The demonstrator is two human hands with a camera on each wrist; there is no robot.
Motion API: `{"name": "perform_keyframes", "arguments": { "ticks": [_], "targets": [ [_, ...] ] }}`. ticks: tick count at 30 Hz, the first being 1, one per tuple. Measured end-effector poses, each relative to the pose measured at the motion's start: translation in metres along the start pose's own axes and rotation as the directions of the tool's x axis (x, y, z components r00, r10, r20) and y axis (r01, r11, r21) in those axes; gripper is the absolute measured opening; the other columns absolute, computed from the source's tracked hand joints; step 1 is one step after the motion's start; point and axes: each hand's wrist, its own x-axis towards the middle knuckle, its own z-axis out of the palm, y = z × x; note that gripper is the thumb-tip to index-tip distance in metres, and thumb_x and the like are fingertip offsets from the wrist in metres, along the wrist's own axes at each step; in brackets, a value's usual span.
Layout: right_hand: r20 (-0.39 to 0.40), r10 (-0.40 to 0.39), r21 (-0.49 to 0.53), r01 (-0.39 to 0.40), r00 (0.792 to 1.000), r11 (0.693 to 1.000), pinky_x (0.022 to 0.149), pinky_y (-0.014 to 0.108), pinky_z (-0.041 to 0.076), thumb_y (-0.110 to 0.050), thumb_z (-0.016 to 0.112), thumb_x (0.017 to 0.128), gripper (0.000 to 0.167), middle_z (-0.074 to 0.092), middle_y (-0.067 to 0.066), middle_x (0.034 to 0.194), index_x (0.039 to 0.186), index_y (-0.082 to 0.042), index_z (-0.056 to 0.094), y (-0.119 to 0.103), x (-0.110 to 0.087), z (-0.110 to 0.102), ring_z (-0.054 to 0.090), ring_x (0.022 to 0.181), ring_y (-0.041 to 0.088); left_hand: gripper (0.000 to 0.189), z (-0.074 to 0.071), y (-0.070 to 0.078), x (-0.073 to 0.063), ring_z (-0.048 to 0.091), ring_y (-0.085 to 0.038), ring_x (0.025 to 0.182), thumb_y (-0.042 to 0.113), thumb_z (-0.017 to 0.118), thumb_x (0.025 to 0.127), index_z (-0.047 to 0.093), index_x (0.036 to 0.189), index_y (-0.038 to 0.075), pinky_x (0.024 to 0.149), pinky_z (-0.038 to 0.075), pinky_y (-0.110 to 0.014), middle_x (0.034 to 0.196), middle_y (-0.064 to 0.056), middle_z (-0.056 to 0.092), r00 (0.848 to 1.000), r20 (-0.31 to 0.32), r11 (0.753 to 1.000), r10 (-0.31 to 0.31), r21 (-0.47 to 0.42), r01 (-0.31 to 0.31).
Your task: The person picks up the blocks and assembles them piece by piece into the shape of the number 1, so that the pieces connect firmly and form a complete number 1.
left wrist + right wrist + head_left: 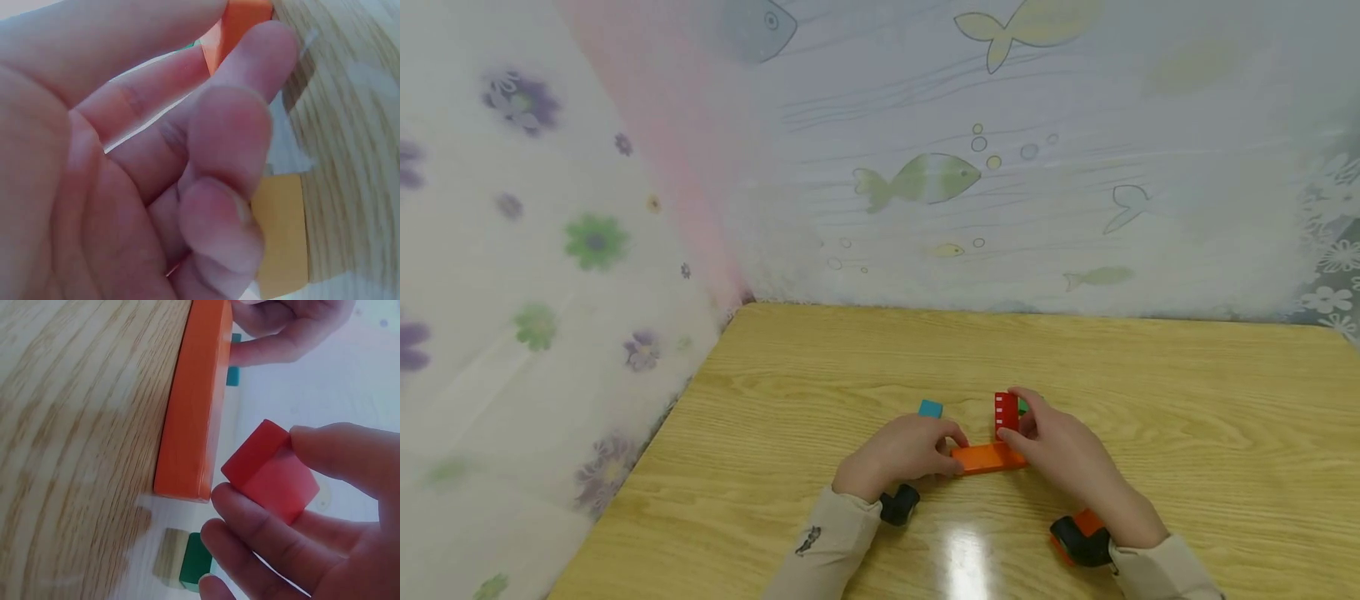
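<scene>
On the wooden table lies a long orange block (988,457), its length running left to right. My left hand (904,450) pinches its left end between thumb and fingers; the left wrist view shows the orange end past the fingertips. Between thumb and fingers, my right hand (1063,446) holds a red block (1006,415) with white marks on one side. In the right wrist view this red block (272,472) appears tilted, close beside the near end of the orange block (194,406).
A blue block (930,408) stands behind the left hand, and a green block (196,561) sits near the right hand's fingers. Under the left hand shows a yellow block (281,237). An orange piece (1088,522) lies by the right wrist. Patterned curtains (925,250) border the table.
</scene>
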Motion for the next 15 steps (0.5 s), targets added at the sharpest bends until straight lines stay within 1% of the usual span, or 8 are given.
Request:
{"name": "perform_keyframes", "arguments": {
  "ticks": [3, 7, 10, 13, 15],
  "targets": [
    [-0.006, -0.002, 0.002, 0.002, 1.0, 1.0, 0.056, 0.028, 0.042, -0.04, 0.058, 0.084, 0.065, 0.058, -0.001, 0.086, 0.134, -0.007, 0.033, 0.0001, 0.0002, 0.0012, 0.053, 0.069, 0.011, 0.027, -0.0001, 0.0012, -0.0006, 0.048, -0.002, 0.059, 0.031, 0.067, 0.08, 0.063, 0.105, 0.021, 0.057, 0.04, -0.018, 0.07, 0.014, 0.054, 1.0, -0.007, 0.999, -0.008, 0.031, 0.008],
    [-0.013, -0.011, 0.003, 0.011, 1.0, 1.0, 0.055, 0.027, 0.041, -0.038, 0.059, 0.084, 0.064, 0.057, -0.001, 0.083, 0.134, -0.007, 0.033, 0.0011, 0.0003, 0.0027, 0.05, 0.066, 0.01, 0.026, -0.0007, 0.0042, -0.0007, 0.048, -0.001, 0.061, 0.032, 0.068, 0.079, 0.064, 0.102, 0.022, 0.058, 0.039, -0.018, 0.071, 0.015, 0.055, 1.0, -0.013, 0.996, -0.015, 0.087, 0.016],
    [-0.005, -0.013, 0.003, 0.013, 1.0, 1.0, 0.054, 0.027, 0.04, -0.038, 0.059, 0.084, 0.064, 0.057, -0.002, 0.083, 0.134, -0.007, 0.033, 0.0013, 0.0006, 0.0031, 0.049, 0.065, 0.01, 0.026, -0.0012, 0.0065, -0.0008, 0.048, -0.001, 0.061, 0.032, 0.068, 0.079, 0.065, 0.101, 0.021, 0.058, 0.039, -0.018, 0.071, 0.014, 0.055, 1.0, -0.01, 0.994, -0.025, 0.108, 0.026],
    [0.016, -0.005, 0.002, 0.005, 1.0, 1.0, 0.054, 0.027, 0.04, -0.038, 0.059, 0.084, 0.064, 0.057, -0.003, 0.082, 0.134, -0.008, 0.033, 0.0005, 0.0012, 0.0032, 0.05, 0.064, 0.009, 0.026, -0.0012, 0.0083, -0.0009, 0.048, -0.002, 0.061, 0.031, 0.068, 0.079, 0.064, 0.102, 0.02, 0.059, 0.04, -0.018, 0.072, 0.014, 0.055, 0.999, 0.002, 0.995, -0.044, 0.092, 0.044],
    [0.034, 0.004, 0.0, -0.004, 0.999, 1.0, 0.054, 0.027, 0.04, -0.038, 0.06, 0.084, 0.064, 0.057, -0.003, 0.081, 0.134, -0.008, 0.034, -0.0003, 0.002, 0.0037, 0.05, 0.064, 0.009, 0.027, -0.0003, 0.0089, -0.0011, 0.049, -0.002, 0.059, 0.03, 0.067, 0.08, 0.064, 0.103, 0.018, 0.058, 0.04, -0.018, 0.071, 0.013, 0.055, 0.998, 0.015, 0.997, -0.058, 0.055, 0.058]
  ]
}}
